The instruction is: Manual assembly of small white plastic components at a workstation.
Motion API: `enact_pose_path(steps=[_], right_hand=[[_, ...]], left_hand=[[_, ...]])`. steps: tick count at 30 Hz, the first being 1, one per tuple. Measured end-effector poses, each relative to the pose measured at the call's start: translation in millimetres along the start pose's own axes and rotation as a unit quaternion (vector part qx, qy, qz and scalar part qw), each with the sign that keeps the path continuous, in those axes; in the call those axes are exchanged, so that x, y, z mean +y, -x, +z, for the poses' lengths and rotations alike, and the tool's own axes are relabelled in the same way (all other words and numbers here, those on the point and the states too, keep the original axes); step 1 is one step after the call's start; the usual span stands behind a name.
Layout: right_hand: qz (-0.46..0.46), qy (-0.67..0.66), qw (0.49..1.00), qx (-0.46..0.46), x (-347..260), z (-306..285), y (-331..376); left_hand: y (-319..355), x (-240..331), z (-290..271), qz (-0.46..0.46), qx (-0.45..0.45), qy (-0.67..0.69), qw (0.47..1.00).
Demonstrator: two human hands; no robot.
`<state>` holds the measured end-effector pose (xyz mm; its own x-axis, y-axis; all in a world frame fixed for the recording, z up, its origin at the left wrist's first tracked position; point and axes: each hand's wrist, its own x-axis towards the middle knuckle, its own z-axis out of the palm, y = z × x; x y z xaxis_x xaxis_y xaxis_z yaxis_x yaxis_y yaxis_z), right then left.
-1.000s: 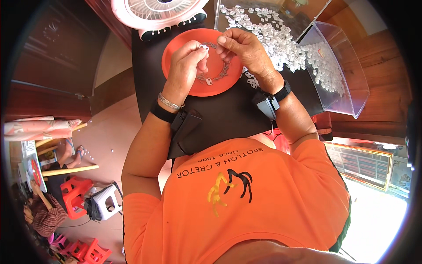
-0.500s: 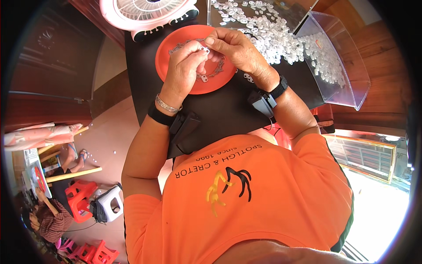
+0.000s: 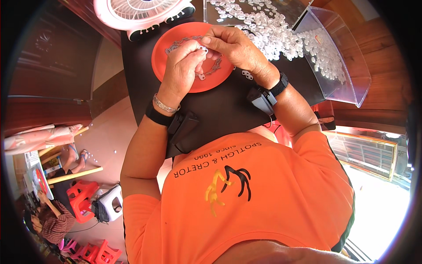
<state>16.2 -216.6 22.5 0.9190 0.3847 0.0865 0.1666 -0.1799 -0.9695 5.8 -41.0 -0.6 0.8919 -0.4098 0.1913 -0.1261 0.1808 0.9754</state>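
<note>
Above a round red-orange plate (image 3: 179, 89), my left hand (image 3: 180, 66) pinches a small white plastic piece with holes (image 3: 203, 49) between thumb and fingers. My right hand (image 3: 235, 47) is closed in a pinch right beside it, thumb against forefinger; what its fingertips hold is too small to make out. Small grey parts (image 3: 176, 45) lie in a ring on the plate, partly hidden by both hands. Another white piece (image 3: 201, 76) hangs or lies just below my left fingers; I cannot tell which.
A heap of white plastic pieces (image 3: 268, 39) spreads over the black table (image 3: 211, 116) at the back right, running into a clear tilted bin (image 3: 351, 70). A pink-and-white fan (image 3: 140, 13) stands at the back left. Another person (image 3: 57, 222) sits at far left near red stools (image 3: 81, 200).
Both hands keep nearly the same pinching pose over the plate. The whole view has shifted slightly, with the plate and fan a little further left and up.
</note>
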Motion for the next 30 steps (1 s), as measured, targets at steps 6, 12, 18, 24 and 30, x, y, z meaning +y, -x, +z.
enact_pose_path(steps=[6, 12, 18, 24, 30], right_hand=[[0.000, 0.042, 0.999, -0.006, -6, 1, 5], [-0.022, 0.040, 0.999, 0.027, -6, 8, 8], [-0.024, 0.064, 0.997, 0.038, -9, -8, 2], [-0.059, 0.372, 0.894, 0.243, -1, -89, -3], [0.045, 0.508, 0.846, 0.155, 16, -110, 21]], left_hand=[[5, 7, 6, -0.009, 0.009, -0.069, 0.998], [5, 1, 7, -0.011, 0.007, -0.020, 1.000], [2, 2, -1, -0.026, 0.033, 0.013, 0.999], [-2, 5, -10, -0.025, 0.063, 0.044, 0.997], [-1, 11, -2, -0.040, 0.056, 0.035, 0.997]])
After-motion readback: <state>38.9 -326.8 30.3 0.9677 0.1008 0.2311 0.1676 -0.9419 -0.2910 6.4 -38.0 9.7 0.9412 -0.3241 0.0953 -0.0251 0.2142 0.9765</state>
